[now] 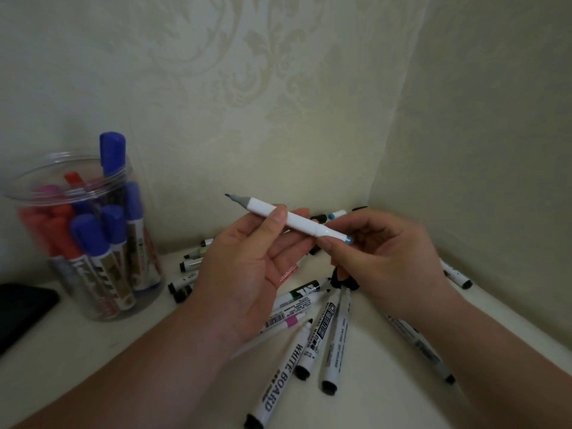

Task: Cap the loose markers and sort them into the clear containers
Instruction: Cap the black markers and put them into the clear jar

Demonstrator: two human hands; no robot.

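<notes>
Clear plastic jar (pixel 62 161): upright at 9 o'clock from the hands, near the wall; packed with blue-capped markers (pixel 89 233) and red-capped markers (pixel 58 224), caps up.
Dark flat object (pixel 24 308): at 8 o'clock, just beside the jar, cut by the frame edge.
Loose whiteboard markers (pixel 312 345): scattered on the white table (pixel 387 382) from 6 o'clock back to the wall corner at 12; several uncapped, some crossing, partly hidden beneath both hands.
Wallpaper (pixel 278 88): pale, patterned, folding into a corner at 1 o'clock.
White marker (pixel 301 222): held in the air above the pile, near level; bare grey tip (pixel 235 198) towards 10 o'clock, pale blue end (pixel 348 239) towards 4.
Left hand (pixel 244 274): palm up, fingers curled under the barrel, thumb pressing on top near the middle.
Right hand (pixel 387 258): thumb and forefinger pinching the blue end, other fingers loosely curled.
Black cap-like piece (pixel 343 281): under the right hand's lower fingers; held or lying on the table, cannot tell.
</notes>
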